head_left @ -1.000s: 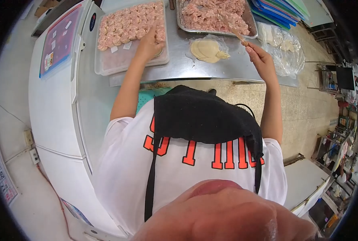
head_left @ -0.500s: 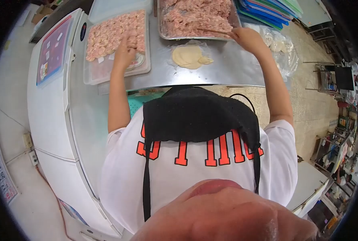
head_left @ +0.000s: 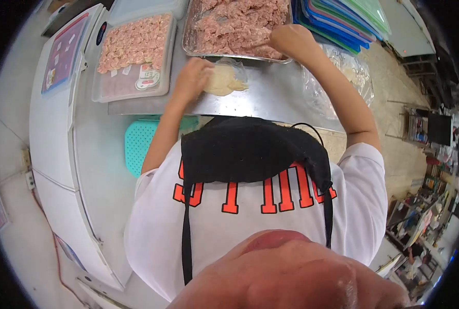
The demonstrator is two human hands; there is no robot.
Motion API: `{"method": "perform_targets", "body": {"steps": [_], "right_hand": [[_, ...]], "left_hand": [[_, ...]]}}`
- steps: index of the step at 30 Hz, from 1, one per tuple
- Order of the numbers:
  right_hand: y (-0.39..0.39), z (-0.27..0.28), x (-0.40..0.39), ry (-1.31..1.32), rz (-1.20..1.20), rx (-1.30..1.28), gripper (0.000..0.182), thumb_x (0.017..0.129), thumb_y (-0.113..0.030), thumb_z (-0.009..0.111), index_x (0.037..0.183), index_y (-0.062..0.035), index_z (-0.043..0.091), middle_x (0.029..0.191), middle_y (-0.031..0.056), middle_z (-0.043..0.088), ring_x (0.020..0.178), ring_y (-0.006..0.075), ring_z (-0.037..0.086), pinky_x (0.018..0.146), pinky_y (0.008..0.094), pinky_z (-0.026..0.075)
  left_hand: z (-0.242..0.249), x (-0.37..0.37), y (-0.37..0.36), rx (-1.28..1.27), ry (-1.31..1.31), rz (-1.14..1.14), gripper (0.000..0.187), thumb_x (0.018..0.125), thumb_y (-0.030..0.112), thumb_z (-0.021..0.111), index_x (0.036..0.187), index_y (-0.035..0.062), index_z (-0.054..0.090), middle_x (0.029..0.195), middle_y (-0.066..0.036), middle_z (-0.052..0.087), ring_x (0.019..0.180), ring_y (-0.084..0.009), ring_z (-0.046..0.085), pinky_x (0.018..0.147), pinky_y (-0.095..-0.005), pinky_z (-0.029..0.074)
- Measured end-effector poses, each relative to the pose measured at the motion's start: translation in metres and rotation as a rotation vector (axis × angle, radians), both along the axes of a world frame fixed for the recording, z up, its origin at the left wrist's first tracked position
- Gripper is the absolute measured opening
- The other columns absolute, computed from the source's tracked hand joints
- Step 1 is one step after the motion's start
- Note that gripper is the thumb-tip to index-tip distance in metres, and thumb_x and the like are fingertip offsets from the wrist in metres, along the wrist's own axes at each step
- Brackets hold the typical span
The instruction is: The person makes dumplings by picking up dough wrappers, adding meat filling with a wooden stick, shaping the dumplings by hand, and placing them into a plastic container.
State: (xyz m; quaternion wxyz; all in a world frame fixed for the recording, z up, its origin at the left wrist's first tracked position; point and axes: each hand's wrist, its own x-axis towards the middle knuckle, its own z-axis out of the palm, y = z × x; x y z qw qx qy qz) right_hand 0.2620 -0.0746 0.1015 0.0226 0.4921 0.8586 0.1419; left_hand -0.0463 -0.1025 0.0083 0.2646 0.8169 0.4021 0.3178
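Pale round wrappers (head_left: pixel 221 81) lie in a small stack on clear plastic on the metal table. My left hand (head_left: pixel 192 77) is at their left edge, fingers bent and blurred, so their grip is unclear. My right hand (head_left: pixel 292 41) is closed on a thin stick (head_left: pixel 260 45), whose far end is in the ground meat (head_left: pixel 229 26). That meat fills a metal tray (head_left: pixel 239 55) behind the wrappers. On the left, a plastic container (head_left: pixel 131 95) holds rows of small meat-filled pieces (head_left: pixel 134 41) and a white round label.
Blue and green plastic lids (head_left: pixel 337 23) are stacked at the back right. A clear plastic bag (head_left: pixel 337 82) with pale wrappers lies at the table's right end. A turquoise perforated basket (head_left: pixel 139 144) is below the table's front edge. A white refrigerator (head_left: pixel 59 134) stands at the left.
My left hand has moved right, from the container of filled pieces to the wrappers. My right hand still holds the stick at the meat tray. The whole view has shifted slightly.
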Motion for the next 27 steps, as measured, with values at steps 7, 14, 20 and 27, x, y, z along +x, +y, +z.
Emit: {"method": "perform_targets", "body": {"steps": [7,14,20,27], "right_hand": [[-0.024,-0.035,-0.015,0.075,0.135,0.036,0.016,0.076,-0.015,0.057,0.072,-0.0063,0.069,0.068,0.0137,0.067,0.065,0.0293,0.068,0.055,0.0405,0.054],[0.003,-0.013,0.02,0.037,0.065,-0.16,0.016,0.077,-0.013,0.057,0.071,-0.0039,0.069,0.072,0.0174,0.067,0.068,0.0314,0.069,0.058,0.0427,0.055],[-0.021,-0.058,0.019,0.291,0.123,-0.157,0.019,0.078,-0.013,0.054,0.076,0.0002,0.068,0.074,0.0207,0.066,0.071,0.0346,0.068,0.064,0.0445,0.054],[0.005,-0.028,0.0,0.459,-0.023,-0.271,0.023,0.082,-0.019,0.054,0.078,-0.0014,0.069,0.077,0.0207,0.067,0.075,0.0364,0.067,0.067,0.0465,0.054]], "left_hand": [[-0.045,0.036,-0.014,0.145,0.211,0.07,0.021,0.078,0.017,0.067,0.097,0.0072,0.067,0.094,-0.012,0.059,0.094,-0.0329,0.057,0.091,-0.0407,0.042],[-0.043,0.029,-0.011,-0.13,0.066,0.171,0.022,0.087,0.02,0.06,0.093,0.0009,0.068,0.094,-0.014,0.065,0.09,-0.0327,0.061,0.08,-0.0393,0.047],[-0.023,0.024,-0.013,-0.306,-0.279,0.489,0.025,0.089,0.022,0.059,0.098,0.0003,0.066,0.097,-0.011,0.067,0.089,-0.0213,0.062,0.079,-0.0307,0.047],[-0.016,0.026,-0.02,-0.373,-0.309,0.465,0.027,0.088,0.023,0.064,0.103,0.0011,0.062,0.092,-0.007,0.067,0.087,-0.0148,0.061,0.077,-0.0299,0.047]]}}
